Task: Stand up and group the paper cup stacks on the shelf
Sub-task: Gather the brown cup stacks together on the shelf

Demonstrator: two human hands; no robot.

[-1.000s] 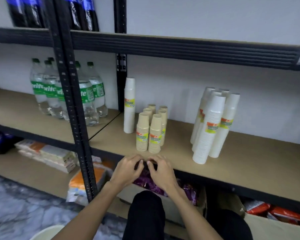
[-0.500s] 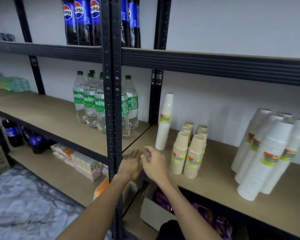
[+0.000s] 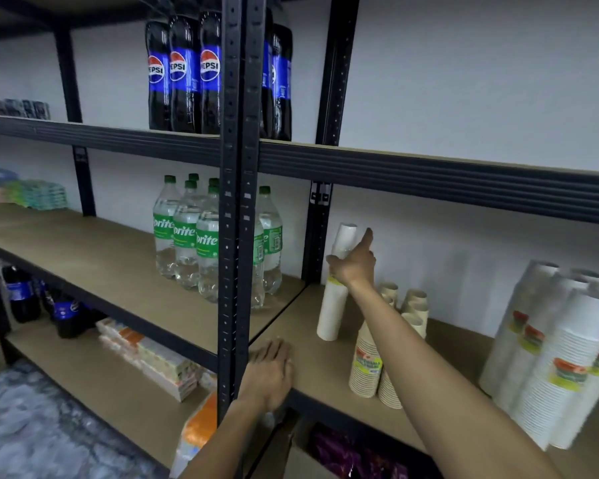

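Note:
A tall white paper cup stack [image 3: 333,305] stands upright on the brown shelf board [image 3: 312,364], close to the black back post. My right hand [image 3: 355,264] is wrapped around its upper half, forefinger sticking up. To the right of it stands a cluster of short beige cup stacks [image 3: 388,344], partly behind my right forearm. Farther right, several tall white cup stacks [image 3: 554,354] lean together. My left hand [image 3: 269,373] lies flat on the shelf's front edge beside the front post, fingers spread, holding nothing.
A black upright post [image 3: 237,202] stands just left of my left hand. Sprite bottles [image 3: 187,236] fill the neighbouring shelf, Pepsi bottles [image 3: 184,74] the shelf above. The upper shelf beam [image 3: 429,174] hangs over the cups. Boxes and bags lie on the lower shelf.
The view has risen from the lower shelf. My hands have parted: the right reached up and took hold of the tall white stack, the left settled flat on the shelf edge.

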